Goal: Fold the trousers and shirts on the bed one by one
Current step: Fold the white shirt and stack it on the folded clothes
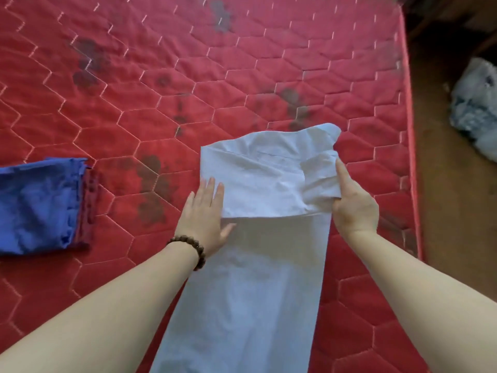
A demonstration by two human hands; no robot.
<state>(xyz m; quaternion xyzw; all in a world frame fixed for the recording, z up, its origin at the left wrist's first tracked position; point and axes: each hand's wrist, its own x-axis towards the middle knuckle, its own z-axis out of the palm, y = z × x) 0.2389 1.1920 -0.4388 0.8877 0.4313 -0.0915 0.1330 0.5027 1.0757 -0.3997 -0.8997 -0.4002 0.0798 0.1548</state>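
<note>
Red quilted mattress [188,76], hexagon stitching, dark blotches from 10 to 1 o'clock. Brown floor [451,211] at 3 o'clock; pale crumpled bundle [476,109] on it at 2.

the pale garment [247,292] runs off the bottom edge, so no idea how long it is. folded blue cloth [37,205] gets chopped by the left edge. bluish heap [476,109] at the right edge is too blurry to tell. right hand [352,208] fingertips tucked behind the fabric.
</note>
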